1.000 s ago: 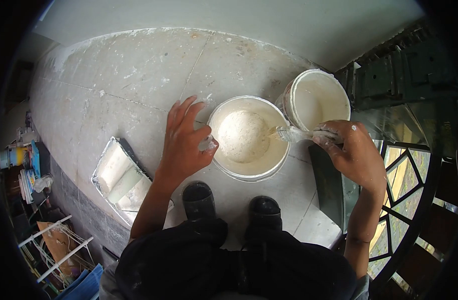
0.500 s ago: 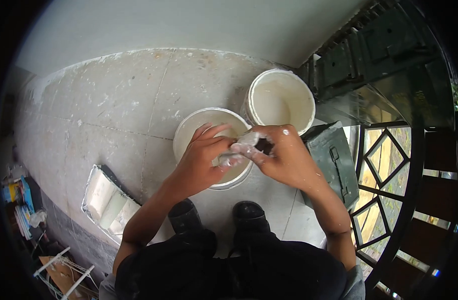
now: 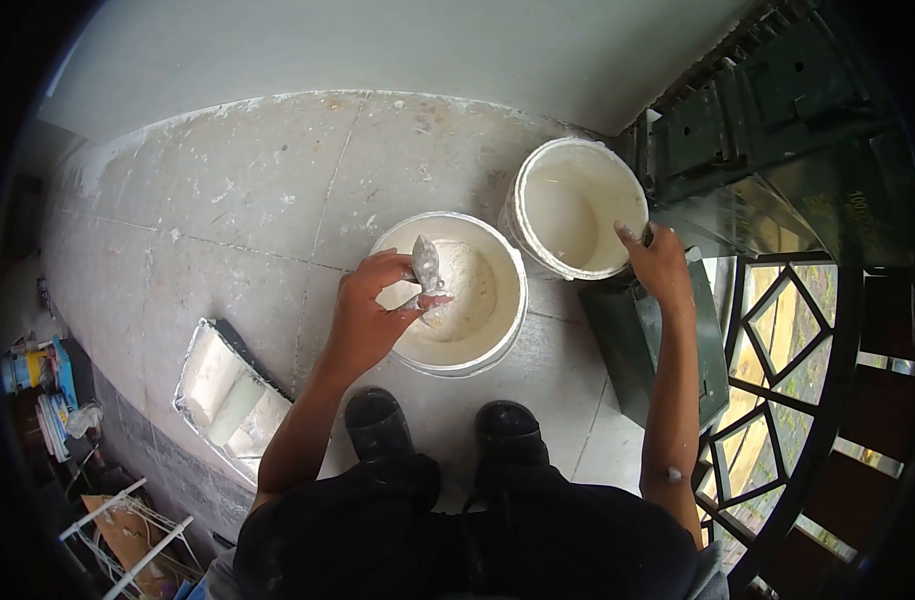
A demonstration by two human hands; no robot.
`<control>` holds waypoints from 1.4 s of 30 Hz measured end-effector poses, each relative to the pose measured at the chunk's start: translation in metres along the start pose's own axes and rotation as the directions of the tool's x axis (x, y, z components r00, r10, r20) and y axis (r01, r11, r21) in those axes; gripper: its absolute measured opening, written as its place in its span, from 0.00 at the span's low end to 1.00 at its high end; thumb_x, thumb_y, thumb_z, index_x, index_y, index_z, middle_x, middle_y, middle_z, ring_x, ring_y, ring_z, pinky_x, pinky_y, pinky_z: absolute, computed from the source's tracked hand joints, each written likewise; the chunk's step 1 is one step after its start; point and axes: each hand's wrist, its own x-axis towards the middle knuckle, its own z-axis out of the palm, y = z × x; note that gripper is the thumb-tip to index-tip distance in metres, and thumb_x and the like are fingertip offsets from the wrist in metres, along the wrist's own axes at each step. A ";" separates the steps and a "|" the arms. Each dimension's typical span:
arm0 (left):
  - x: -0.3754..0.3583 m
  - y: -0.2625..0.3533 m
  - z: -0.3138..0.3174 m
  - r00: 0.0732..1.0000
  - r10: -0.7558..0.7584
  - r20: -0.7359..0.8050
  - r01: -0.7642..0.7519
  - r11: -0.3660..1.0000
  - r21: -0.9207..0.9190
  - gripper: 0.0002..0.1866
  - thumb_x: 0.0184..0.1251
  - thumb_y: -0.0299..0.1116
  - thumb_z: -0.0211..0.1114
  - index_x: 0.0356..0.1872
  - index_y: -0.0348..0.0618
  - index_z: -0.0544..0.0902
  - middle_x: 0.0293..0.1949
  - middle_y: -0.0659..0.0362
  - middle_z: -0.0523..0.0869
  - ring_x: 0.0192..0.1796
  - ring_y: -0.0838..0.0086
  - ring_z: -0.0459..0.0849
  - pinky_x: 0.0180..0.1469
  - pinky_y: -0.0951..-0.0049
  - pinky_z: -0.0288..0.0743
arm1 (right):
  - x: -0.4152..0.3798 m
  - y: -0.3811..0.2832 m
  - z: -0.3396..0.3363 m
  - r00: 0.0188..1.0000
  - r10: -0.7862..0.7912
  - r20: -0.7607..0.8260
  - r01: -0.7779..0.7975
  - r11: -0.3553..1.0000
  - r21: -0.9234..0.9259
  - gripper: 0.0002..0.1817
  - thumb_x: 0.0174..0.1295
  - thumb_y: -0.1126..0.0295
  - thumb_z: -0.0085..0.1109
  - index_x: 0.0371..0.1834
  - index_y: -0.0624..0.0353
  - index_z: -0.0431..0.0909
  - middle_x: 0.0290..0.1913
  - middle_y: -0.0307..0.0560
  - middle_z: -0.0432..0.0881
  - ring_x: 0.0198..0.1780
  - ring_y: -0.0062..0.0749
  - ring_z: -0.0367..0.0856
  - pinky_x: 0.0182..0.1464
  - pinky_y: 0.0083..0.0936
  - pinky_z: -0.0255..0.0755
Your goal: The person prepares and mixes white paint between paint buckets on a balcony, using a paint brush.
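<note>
My left hand (image 3: 369, 308) is over the near white bucket (image 3: 520, 300), its fingers closed round a small tool coated in whitish paste (image 3: 426, 262). The tool's rounded end points up, and its exact kind is hard to make out. Pale wet mix (image 3: 469, 290) covers the bottom of this bucket. My right hand (image 3: 660, 265) is at the right side of the far white bucket (image 3: 532, 222), thumb inside and fingers outside, pinching its rim. The far bucket has creamy residue on its walls and bottom. White paste smears the fingertips of both hands.
A dark green metal box (image 3: 657, 350) stands right of the buckets, below larger dark green cases (image 3: 767, 130). A paint tray (image 3: 232, 400) lies on the speckled floor (image 3: 227, 190) at left. My shoes (image 3: 507, 430) are just below the near bucket. A metal lattice (image 3: 777, 380) borders the right.
My hands were together over the near bucket, with the paste-coated tool between them. Now they are apart: the left keeps the tool and the right has moved to the far bucket's rim.
</note>
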 end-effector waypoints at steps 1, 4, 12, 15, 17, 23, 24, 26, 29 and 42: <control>0.000 0.000 -0.001 1.000 -0.022 0.001 0.022 0.999 -0.035 0.12 0.47 0.23 0.75 0.35 0.35 0.85 0.40 0.51 0.86 0.45 0.61 0.84 0.52 0.64 0.74 | 0.002 0.002 0.005 1.000 -0.008 -0.021 0.008 1.000 -0.023 0.23 0.60 0.59 0.63 0.42 0.75 0.77 0.40 0.71 0.81 0.46 0.60 0.82 0.47 0.41 0.73; 0.000 -0.005 -0.001 0.999 -0.026 -0.026 0.025 0.999 -0.037 0.12 0.47 0.22 0.75 0.35 0.35 0.85 0.39 0.51 0.86 0.43 0.63 0.85 0.49 0.65 0.75 | 0.003 0.010 0.018 0.968 -0.111 -0.226 0.127 0.990 0.058 0.21 0.59 0.64 0.63 0.44 0.75 0.74 0.40 0.71 0.80 0.45 0.62 0.80 0.47 0.43 0.72; 0.002 -0.011 -0.001 0.997 -0.061 -0.044 0.054 0.987 -0.150 0.13 0.49 0.21 0.74 0.38 0.34 0.84 0.39 0.53 0.86 0.44 0.67 0.85 0.49 0.69 0.76 | 0.008 0.017 0.031 0.954 -0.089 -0.285 0.124 0.986 0.107 0.21 0.58 0.66 0.65 0.43 0.74 0.73 0.39 0.67 0.82 0.42 0.55 0.83 0.45 0.40 0.74; 0.002 -0.021 0.001 0.996 -0.070 -0.057 0.057 0.978 -0.200 0.12 0.50 0.20 0.72 0.38 0.34 0.84 0.40 0.53 0.86 0.44 0.69 0.85 0.50 0.70 0.76 | 0.002 0.012 0.030 0.954 -0.063 -0.293 0.125 0.972 0.198 0.20 0.58 0.66 0.66 0.40 0.74 0.72 0.36 0.64 0.83 0.37 0.49 0.84 0.42 0.37 0.74; 0.004 -0.025 0.002 0.996 -0.064 -0.066 0.049 0.976 -0.210 0.12 0.50 0.20 0.71 0.38 0.33 0.84 0.40 0.53 0.86 0.44 0.70 0.84 0.50 0.70 0.75 | -0.002 0.005 0.029 0.957 -0.017 -0.290 0.094 0.963 0.254 0.19 0.57 0.67 0.66 0.39 0.74 0.72 0.34 0.63 0.83 0.35 0.45 0.84 0.41 0.35 0.74; 0.005 -0.029 0.006 0.987 -0.074 -0.141 0.042 0.976 -0.213 0.11 0.51 0.20 0.71 0.37 0.34 0.84 0.39 0.54 0.86 0.43 0.71 0.84 0.49 0.71 0.75 | 0.004 0.000 0.052 0.939 0.179 -0.293 0.070 0.734 0.675 0.15 0.54 0.74 0.67 0.37 0.71 0.73 0.33 0.55 0.83 0.35 0.31 0.81 0.41 0.26 0.73; 0.005 -0.032 0.009 0.984 -0.055 -0.169 0.018 0.978 -0.208 0.11 0.51 0.20 0.72 0.37 0.34 0.84 0.39 0.54 0.86 0.43 0.71 0.84 0.49 0.71 0.75 | 0.003 -0.008 0.053 0.930 0.216 -0.297 0.062 0.706 0.706 0.13 0.52 0.77 0.65 0.37 0.71 0.72 0.33 0.53 0.82 0.35 0.29 0.81 0.40 0.25 0.73; 0.003 -0.035 0.011 0.979 -0.016 -0.203 -0.019 0.985 -0.169 0.10 0.50 0.20 0.72 0.36 0.35 0.84 0.38 0.54 0.87 0.41 0.71 0.84 0.47 0.71 0.75 | 0.008 -0.011 0.058 0.915 0.267 -0.302 0.084 0.606 0.791 0.11 0.50 0.81 0.61 0.36 0.70 0.72 0.33 0.52 0.82 0.34 0.28 0.80 0.40 0.23 0.73; 0.001 -0.036 0.014 0.974 0.032 -0.225 -0.056 0.993 -0.102 0.10 0.50 0.21 0.73 0.36 0.35 0.85 0.36 0.55 0.87 0.36 0.72 0.84 0.42 0.73 0.75 | 0.018 -0.007 0.068 0.904 0.308 -0.297 0.139 0.444 0.885 0.11 0.46 0.86 0.54 0.36 0.70 0.72 0.33 0.51 0.80 0.32 0.27 0.78 0.39 0.22 0.72; -0.015 -0.054 0.014 0.931 0.104 -0.349 -0.113 0.994 -0.006 0.11 0.47 0.20 0.73 0.34 0.33 0.85 0.28 0.57 0.85 0.17 0.85 0.67 0.21 0.80 0.60 | 0.009 -0.042 0.032 0.903 0.262 -0.341 0.171 0.509 0.844 0.13 0.43 0.87 0.50 0.35 0.70 0.73 0.33 0.49 0.79 0.31 0.25 0.76 0.37 0.19 0.70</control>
